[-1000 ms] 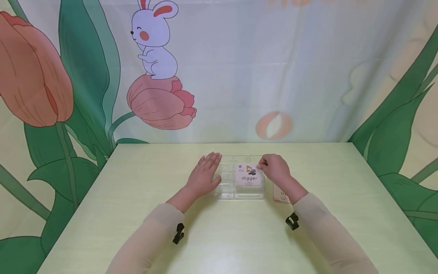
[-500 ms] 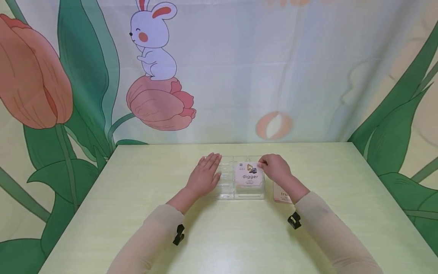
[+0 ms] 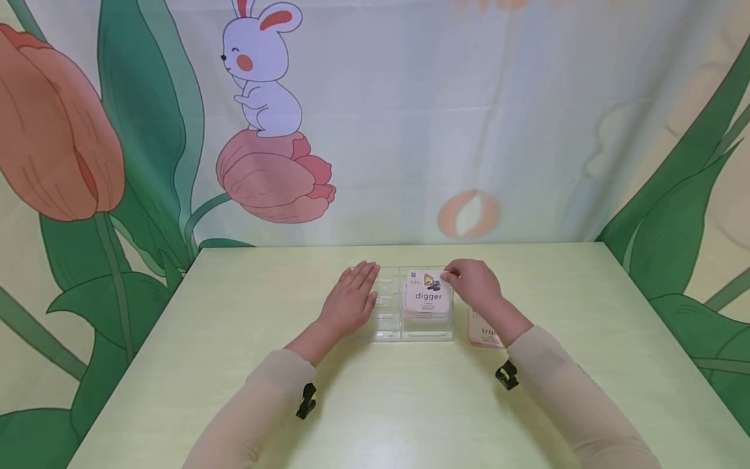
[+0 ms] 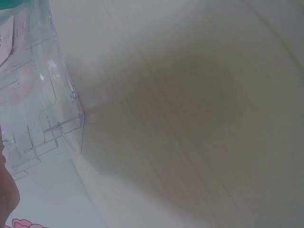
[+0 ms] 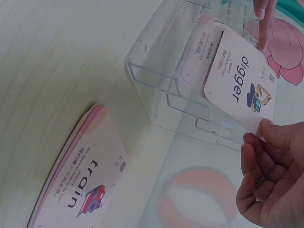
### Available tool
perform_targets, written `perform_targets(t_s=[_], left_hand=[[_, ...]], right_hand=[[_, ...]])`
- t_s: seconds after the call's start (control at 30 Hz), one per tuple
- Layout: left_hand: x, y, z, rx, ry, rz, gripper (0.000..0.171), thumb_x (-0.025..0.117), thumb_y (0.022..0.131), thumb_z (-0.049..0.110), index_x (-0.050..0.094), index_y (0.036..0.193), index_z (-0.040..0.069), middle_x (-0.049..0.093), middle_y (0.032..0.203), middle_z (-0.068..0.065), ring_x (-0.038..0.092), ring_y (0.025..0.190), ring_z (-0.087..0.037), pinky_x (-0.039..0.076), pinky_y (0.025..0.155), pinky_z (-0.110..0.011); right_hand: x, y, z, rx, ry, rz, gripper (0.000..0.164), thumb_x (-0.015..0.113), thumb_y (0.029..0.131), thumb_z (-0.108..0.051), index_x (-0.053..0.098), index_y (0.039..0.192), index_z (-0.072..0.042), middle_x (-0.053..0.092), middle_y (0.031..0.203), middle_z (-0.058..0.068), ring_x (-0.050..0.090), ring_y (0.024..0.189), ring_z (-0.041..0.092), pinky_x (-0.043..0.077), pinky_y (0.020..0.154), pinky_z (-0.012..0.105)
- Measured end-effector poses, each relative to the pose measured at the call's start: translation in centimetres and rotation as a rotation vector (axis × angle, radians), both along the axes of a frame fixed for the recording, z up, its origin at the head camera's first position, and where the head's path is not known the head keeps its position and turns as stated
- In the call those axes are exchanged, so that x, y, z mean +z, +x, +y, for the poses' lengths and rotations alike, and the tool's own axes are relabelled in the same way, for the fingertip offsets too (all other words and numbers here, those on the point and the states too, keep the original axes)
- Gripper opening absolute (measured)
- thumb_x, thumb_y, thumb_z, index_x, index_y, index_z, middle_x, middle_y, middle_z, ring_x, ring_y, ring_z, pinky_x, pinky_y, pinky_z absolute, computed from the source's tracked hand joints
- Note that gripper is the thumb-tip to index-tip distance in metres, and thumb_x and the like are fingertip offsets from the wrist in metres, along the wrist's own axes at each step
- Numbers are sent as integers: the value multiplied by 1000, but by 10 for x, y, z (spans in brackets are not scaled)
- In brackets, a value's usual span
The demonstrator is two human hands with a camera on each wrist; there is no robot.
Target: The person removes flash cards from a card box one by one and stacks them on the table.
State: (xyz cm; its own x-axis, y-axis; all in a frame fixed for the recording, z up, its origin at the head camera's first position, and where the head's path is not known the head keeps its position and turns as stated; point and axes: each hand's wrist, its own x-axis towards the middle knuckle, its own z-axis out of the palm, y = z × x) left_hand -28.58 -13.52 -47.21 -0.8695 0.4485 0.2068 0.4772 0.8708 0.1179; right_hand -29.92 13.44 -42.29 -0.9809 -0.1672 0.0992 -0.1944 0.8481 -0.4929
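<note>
A clear plastic card holder [image 3: 426, 336] with two columns of stepped slots stands on the table. My left hand [image 3: 349, 301] lies with straight fingers along the holder's left side. Between thumb and index finger, my right hand [image 5: 280, 166] pinches the corner of a white flashcard [image 5: 240, 78] printed "digger" with a picture of an excavator. That card is tilted over the right column, lifted partly off another flashcard [image 5: 199, 57] in the holder behind it. Only a sliver of my left hand [image 4: 7, 190] shows at the edge of the left wrist view.
Right of the holder, a small stack of flashcards [image 5: 88, 175] lies on the table, "train" on top; my right forearm partly covers it in the head view. A curtain [image 3: 375, 130] with tulips and a rabbit hangs behind the table's [image 3: 398, 404] far edge.
My right hand has drawn the digger card a little up and away from me, baring the edge of the card beneath it. The left hand has stayed put.
</note>
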Motion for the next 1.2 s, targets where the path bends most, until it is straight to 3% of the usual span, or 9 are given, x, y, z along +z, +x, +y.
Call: perform_targets(t_s=[0.47, 0.73, 1.2], left_hand=[[-1, 1, 0, -4, 15, -2, 57, 42, 108, 25, 33, 158, -1, 37, 165, -18, 30, 157, -34, 24, 131, -49], [-1, -1, 0, 5, -11, 0, 57, 40, 109, 25, 31, 159, 0, 35, 166, -17, 29, 158, -33, 22, 132, -48], [-2, -1, -1, -6, -5, 10, 57, 44, 107, 23, 32, 159, -1, 36, 166, -17, 30, 158, -33, 24, 132, -49]], right_hand=[[5, -3, 2, -33, -47, 39, 26, 61, 103, -20, 73, 115, -1, 77, 108, 16, 65, 87, 26, 54, 75, 40], [9, -3, 1, -39, -49, 63, 26, 58, 104, -18, 73, 115, 1, 77, 110, 18, 69, 94, 30, 58, 84, 47], [19, -5, 2, -33, -50, 85, 28, 56, 105, -18, 73, 113, 3, 76, 103, 19, 66, 86, 30, 56, 81, 46]])
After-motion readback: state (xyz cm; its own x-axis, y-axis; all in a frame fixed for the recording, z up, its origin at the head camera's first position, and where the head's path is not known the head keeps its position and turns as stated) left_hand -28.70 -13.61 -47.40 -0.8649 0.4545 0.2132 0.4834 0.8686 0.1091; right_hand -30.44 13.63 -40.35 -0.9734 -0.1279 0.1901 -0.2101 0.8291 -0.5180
